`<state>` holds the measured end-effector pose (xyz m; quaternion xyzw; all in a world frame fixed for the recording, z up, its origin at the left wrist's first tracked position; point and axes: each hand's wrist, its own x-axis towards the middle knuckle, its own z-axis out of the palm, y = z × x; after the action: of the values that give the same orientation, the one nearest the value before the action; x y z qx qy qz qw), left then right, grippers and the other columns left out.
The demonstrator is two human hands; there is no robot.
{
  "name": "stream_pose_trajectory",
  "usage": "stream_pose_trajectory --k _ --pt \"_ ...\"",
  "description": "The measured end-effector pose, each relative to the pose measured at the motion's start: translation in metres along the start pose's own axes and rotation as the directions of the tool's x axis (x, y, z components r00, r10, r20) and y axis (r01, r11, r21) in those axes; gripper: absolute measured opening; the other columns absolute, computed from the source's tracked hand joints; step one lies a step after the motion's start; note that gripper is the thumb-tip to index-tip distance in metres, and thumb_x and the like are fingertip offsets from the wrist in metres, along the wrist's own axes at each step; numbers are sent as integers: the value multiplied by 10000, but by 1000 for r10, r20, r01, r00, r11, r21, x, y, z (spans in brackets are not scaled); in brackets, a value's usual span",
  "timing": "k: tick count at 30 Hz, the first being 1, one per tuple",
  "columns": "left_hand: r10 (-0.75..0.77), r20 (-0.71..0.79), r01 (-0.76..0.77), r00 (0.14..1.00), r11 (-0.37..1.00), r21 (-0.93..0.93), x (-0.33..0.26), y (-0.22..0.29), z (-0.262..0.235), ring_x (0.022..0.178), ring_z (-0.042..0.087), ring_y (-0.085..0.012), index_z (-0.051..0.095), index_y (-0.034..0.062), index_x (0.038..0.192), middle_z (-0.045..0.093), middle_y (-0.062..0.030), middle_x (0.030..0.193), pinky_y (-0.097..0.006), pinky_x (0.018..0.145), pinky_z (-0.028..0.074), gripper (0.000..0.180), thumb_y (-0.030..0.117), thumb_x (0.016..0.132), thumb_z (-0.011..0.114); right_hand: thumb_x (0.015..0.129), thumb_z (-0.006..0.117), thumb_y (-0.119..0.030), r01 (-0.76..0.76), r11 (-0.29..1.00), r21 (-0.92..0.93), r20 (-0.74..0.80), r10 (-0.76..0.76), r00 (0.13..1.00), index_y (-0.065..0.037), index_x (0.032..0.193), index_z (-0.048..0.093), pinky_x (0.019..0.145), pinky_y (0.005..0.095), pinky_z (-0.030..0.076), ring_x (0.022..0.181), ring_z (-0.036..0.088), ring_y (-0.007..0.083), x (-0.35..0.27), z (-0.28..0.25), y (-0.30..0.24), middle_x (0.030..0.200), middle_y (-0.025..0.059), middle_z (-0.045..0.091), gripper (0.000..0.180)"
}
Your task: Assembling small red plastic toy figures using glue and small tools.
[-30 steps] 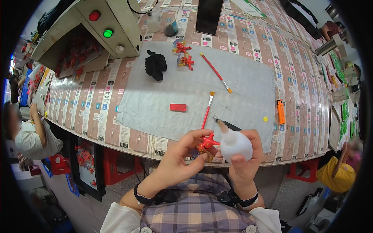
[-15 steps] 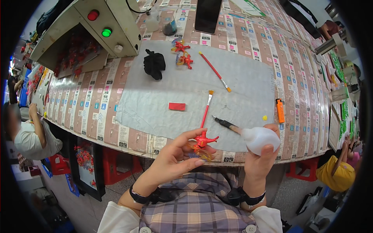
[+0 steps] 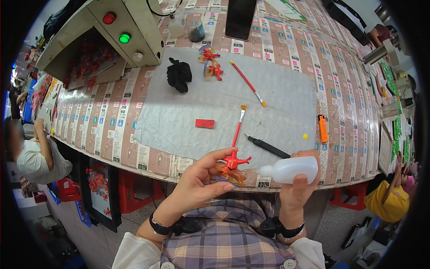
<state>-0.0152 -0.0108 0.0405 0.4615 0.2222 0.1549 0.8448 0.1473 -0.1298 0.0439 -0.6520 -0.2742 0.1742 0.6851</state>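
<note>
My left hand (image 3: 200, 178) pinches a small red toy figure (image 3: 232, 164) with a clear yellow and blue base, just past the table's near edge. In my right hand (image 3: 297, 190) is a white squeeze bottle (image 3: 293, 170), its narrow tip turned left toward the figure and a short gap away from it. Beyond the figure a red-handled brush (image 3: 238, 127) lies on the grey sheet. A black craft knife (image 3: 268, 147) rests on the sheet beyond the bottle. A red rectangular piece (image 3: 204, 123) is to the left.
A second brush (image 3: 249, 85), a black cloth (image 3: 179, 75) and two more red figures (image 3: 214, 70) are on the sheet (image 3: 170, 112). An orange lighter (image 3: 323, 128) is at right. A metal box (image 3: 139, 27) with lit buttons stands back left, near a phone (image 3: 240, 18).
My right hand has tilted the bottle so its tip swings down and left toward the figure, uncovering the knife's handle. The left hand stays almost still with the figure.
</note>
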Motion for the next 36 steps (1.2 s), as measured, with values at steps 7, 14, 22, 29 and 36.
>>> stream_pose_trajectory --k 7,14,22,29,36 --pt "11 -11 -10 1000 1000 10 0 -2 -1 986 621 -257 330 -26 1342 610 -155 1024 -390 896 495 681 115 782 692 701 761 -461 -20 984 177 -14 23 1000 -39 914 506 600 186 352 695 460 57 -1 1 3 811 -1 499 537" --pt "7 -16 -7 1000 1000 17 0 0 0 977 624 -248 331 -37 1337 615 -174 1035 -370 894 492 679 104 778 690 711 758 -448 -11 985 175 -8 12 1000 -39 918 505 604 184 354 697 458 54 -1 2 3 816 -2 498 523" --pt "-6 67 6 998 1000 6 -1 0 -6 1059 551 -130 310 14 1373 556 -95 1171 -231 848 479 650 -15 811 636 721 753 -442 -9 983 181 7 8 1000 -37 920 507 598 181 348 692 456 51 0 2 4 812 -5 498 514" --pt "-5 70 3 998 1000 18 -1 -2 -6 1057 551 -128 313 16 1371 562 -91 1161 -226 837 482 650 -7 812 642 729 750 -423 -7 985 173 8 5 1000 -38 912 508 597 179 348 684 456 51 1 1 5 794 -6 502 491" --pt "6 71 -6 997 1000 1 -1 -2 -6 1068 549 -136 310 14 1371 555 -95 1173 -234 854 483 647 -14 813 637 721 708 -502 -40 997 64 10 40 999 -43 923 492 597 209 367 693 452 91 0 1 0 794 18 447 545"
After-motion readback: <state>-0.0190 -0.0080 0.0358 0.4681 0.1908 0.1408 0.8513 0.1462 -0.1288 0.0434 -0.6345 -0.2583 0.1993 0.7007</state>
